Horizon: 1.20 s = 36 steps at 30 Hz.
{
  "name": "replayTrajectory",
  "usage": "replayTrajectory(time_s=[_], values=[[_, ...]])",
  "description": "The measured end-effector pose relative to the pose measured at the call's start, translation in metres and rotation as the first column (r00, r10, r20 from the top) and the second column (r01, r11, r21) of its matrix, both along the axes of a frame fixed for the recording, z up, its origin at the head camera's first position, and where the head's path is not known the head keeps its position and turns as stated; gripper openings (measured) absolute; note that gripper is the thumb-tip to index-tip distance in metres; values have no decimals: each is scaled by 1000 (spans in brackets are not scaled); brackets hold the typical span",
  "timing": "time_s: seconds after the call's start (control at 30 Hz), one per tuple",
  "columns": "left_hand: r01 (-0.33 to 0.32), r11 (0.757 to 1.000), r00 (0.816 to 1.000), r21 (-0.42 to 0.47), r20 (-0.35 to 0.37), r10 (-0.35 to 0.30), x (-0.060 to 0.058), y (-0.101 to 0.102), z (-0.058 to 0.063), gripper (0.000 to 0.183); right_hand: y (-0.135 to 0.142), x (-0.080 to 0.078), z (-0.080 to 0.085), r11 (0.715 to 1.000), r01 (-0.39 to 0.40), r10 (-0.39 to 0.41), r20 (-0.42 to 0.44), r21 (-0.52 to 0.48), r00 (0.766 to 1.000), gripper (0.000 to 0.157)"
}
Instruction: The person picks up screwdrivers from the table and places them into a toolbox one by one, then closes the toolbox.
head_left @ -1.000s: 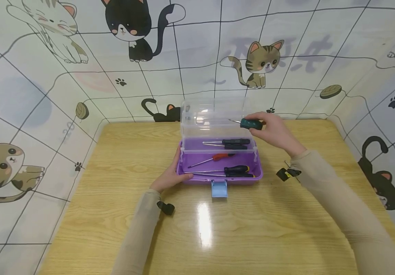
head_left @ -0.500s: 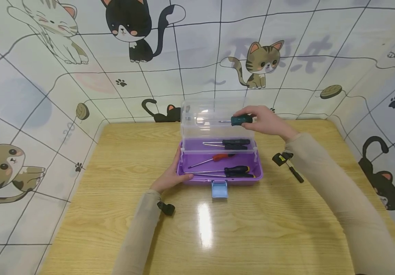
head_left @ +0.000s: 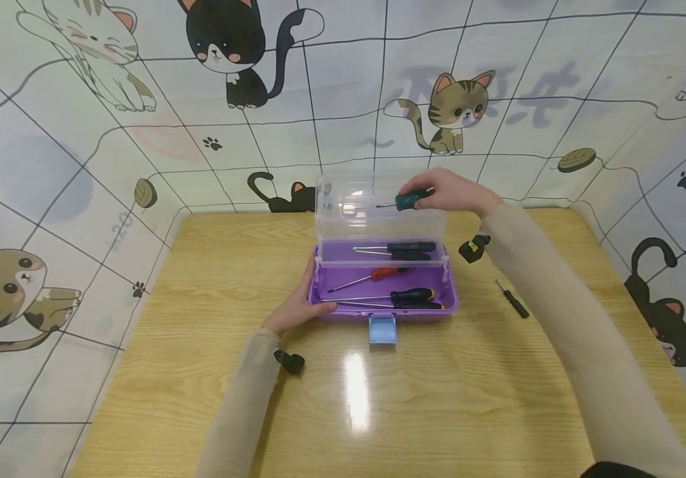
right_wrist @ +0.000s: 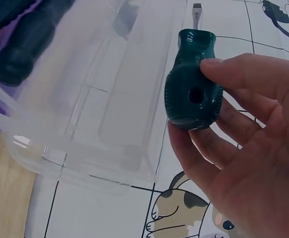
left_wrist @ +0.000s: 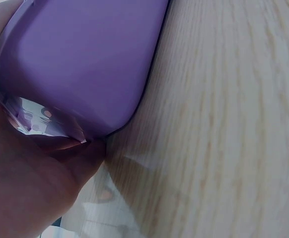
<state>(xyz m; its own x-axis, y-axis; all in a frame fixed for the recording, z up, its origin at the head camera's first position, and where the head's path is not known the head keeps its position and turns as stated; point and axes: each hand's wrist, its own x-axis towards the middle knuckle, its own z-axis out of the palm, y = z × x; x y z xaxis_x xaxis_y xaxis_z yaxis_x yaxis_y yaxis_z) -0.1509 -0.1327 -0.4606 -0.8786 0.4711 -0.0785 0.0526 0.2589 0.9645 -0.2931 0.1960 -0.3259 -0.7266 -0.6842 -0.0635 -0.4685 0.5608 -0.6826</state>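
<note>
A short screwdriver (right_wrist: 193, 82) with a dark green handle and flat tip is pinched between the thumb and fingers of my right hand (head_left: 453, 192). In the head view it overlaps the upright clear lid (head_left: 343, 212), its tip pointing left. My left hand (head_left: 291, 311) grips the left end of the purple toolbox (head_left: 451, 292), thumb at the front rim and fingers round the side. Inside the box lie a red-handled screwdriver (head_left: 384, 273) and several black-handled screwdrivers (head_left: 411, 247). The left wrist view shows the purple box wall (left_wrist: 85, 54) against my left hand (left_wrist: 30, 178).
A small black-handled screwdriver (head_left: 513, 302) lies on the wooden table (head_left: 247, 252) right of the box. The blue latch (head_left: 382, 330) hangs down at the box's front. Behind the table rises a wall (head_left: 343, 99) printed with cats.
My right hand has moved left and up with the green screwdriver, now over the lid. The small screwdriver on the table has come into full view. The left hand stays put.
</note>
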Motion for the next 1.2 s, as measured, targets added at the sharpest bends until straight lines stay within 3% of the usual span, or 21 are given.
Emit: replayTrajectory(time_s=[0.3,0.53,0.77,1.2], values=[[-3,1000,1000,-6,0,3,1,1,-1,108,-12,-5,0,1000,10,-11,57,19,998,32],[-2,1000,1000,25,-1,2,1,2,-1,108,-18,-3,-7,1000,5,-5,27,22,1000,32],[2,997,1000,81,-6,-2,1,2,-3,110,-7,-2,-3,996,83,-84,10,44,996,34],[8,1000,1000,18,-13,-8,-1,-1,-4,108,19,8,-6,981,192,-192,-4,-39,981,29]])
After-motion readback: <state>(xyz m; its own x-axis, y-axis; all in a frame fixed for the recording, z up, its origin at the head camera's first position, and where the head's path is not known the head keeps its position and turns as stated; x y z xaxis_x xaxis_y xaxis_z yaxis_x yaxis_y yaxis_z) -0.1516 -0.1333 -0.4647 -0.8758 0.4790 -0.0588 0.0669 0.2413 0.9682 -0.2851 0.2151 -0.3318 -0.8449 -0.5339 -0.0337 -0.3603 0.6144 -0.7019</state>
